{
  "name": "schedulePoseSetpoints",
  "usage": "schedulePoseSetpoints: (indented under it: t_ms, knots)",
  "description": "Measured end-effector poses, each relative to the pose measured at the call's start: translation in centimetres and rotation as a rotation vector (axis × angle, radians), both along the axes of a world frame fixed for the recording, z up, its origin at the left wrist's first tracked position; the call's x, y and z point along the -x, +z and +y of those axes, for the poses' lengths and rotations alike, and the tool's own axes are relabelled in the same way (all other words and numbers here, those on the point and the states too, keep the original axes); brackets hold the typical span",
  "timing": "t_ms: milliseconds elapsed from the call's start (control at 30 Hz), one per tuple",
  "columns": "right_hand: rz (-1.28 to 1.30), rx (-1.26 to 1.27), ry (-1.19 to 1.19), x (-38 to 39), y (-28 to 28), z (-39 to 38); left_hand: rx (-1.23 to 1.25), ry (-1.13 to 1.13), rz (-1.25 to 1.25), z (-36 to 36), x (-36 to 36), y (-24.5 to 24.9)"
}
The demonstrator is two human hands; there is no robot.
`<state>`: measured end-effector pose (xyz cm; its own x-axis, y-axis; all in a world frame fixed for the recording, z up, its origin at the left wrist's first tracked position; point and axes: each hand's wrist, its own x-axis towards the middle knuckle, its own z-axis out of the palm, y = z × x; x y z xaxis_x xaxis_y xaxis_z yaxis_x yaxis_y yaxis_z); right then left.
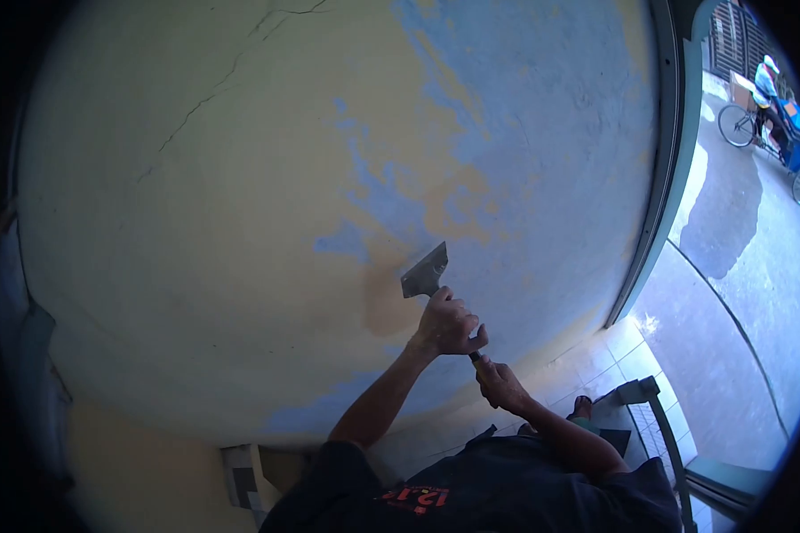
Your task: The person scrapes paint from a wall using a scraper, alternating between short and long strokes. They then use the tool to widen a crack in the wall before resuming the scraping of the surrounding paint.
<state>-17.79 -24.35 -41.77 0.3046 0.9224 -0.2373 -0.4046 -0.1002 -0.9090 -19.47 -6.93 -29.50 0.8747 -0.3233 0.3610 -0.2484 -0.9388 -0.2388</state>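
A scraper (427, 271) with a wide, flat metal blade is held up at a wall (240, 222) of patchy yellow and blue paint. My left hand (450, 324) is wrapped round its handle just below the blade. Lower on the same handle, near its end, my right hand (501, 385) is closed. The blade lies at or very near the wall, beside blue patches; whether it touches cannot be made out. Most of the handle is hidden by my fingers.
A dark door frame (667, 160) edges the wall on the right. Outside, a person (764, 84) is with a cycle cart (798, 133) on the pavement. A grey-green rail (671, 435) stands at lower right, and a box-like object (243, 480) at lower left.
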Motion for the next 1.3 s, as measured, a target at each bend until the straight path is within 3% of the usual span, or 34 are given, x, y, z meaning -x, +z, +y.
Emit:
schedulePoseSetpoints:
  t_ms: [967,1300]
  knots:
    - [-0.025,-0.056,-0.052,0.1,-1.5,3.3,-0.041,0.046,0.013,2.1,-0.3,-0.4]
    - [-0.167,-0.009,-0.075,-1.8,-0.7,3.1,-0.075,0.054,-0.074,2.0,-1.2,-0.4]
